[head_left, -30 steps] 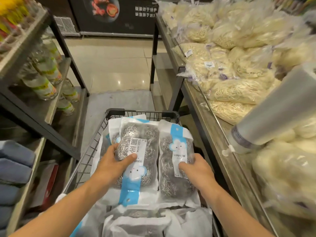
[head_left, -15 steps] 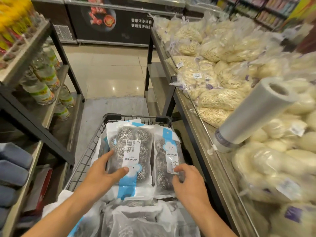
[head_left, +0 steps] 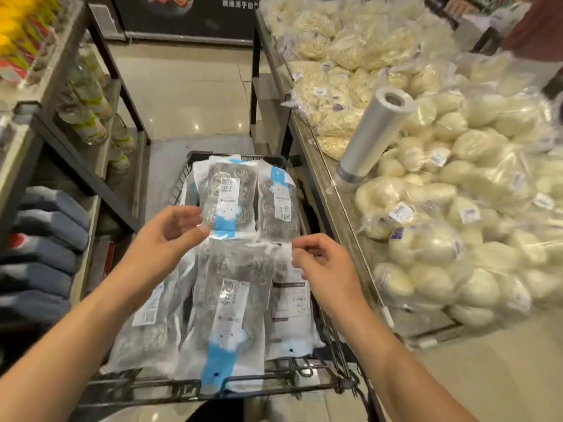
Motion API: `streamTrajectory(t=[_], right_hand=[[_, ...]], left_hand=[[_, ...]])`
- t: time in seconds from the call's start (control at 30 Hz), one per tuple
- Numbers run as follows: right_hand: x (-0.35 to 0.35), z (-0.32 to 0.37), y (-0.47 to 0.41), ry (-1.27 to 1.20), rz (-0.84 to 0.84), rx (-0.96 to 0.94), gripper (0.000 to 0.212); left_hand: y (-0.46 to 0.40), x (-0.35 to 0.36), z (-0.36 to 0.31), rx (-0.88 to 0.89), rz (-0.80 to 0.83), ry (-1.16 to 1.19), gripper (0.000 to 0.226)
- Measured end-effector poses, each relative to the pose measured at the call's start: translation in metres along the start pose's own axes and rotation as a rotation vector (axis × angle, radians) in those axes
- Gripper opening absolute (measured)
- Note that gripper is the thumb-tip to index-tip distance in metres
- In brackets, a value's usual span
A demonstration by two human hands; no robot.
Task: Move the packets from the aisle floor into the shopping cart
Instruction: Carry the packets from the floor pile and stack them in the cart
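Store aisle, blurred; cart (head_left: pixel 179 190) full of packets (head_left: pixel 227 196); left hand (head_left: pixel 161 239), right hand (head_left: pixel 326 269) loosely curled, empty.

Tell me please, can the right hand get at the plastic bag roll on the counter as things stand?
Probably yes. The right hand is empty, fingers loosely curled, above the shopping cart, and the plastic bag roll stands up on the counter edge on the same side; nothing shows between them.
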State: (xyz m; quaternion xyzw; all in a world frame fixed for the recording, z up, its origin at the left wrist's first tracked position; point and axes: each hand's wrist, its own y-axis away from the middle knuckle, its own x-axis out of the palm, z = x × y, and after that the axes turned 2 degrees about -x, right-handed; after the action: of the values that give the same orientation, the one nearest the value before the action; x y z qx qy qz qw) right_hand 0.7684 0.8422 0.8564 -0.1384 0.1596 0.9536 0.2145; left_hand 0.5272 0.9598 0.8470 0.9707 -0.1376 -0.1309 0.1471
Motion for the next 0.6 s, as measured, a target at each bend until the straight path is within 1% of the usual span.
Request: streamTrajectory(t=[0.07,0.2,0.27,0.37,0.47,0.53,0.6], right_hand=[[-0.011,-0.001,0.029,-0.055,0.054,-0.003,0.011],[-0.033,-0.006,0.065,-0.075,0.182,-0.039,0.011],[-0.042,-0.011,0.081,-0.102,0.222,-0.019,0.011],[-0.053,-0.015,0.103,-0.158,0.286,0.011,0.009],[-0.055,-0.014,0.119,-0.232,0.346,0.063,0.009],[-0.049,-0.010,0.129,-0.280,0.394,0.107,0.010],[-0.042,-0.006,0.139,-0.276,0.472,0.101,0.011]], left_hand=[[0.033,0.010,-0.005,0.029,-0.003,0.045,0.030],[0.097,0.032,-0.006,0.045,-0.061,0.094,0.029],[0.131,0.043,0.000,0.044,-0.065,0.076,0.032],[0.180,0.054,0.008,0.043,-0.105,0.023,0.029],[0.225,0.057,0.014,0.009,-0.190,0.023,0.030],[0.254,0.054,0.019,-0.022,-0.276,0.087,0.033],[0.283,0.049,0.025,-0.041,-0.397,0.165,0.031]])
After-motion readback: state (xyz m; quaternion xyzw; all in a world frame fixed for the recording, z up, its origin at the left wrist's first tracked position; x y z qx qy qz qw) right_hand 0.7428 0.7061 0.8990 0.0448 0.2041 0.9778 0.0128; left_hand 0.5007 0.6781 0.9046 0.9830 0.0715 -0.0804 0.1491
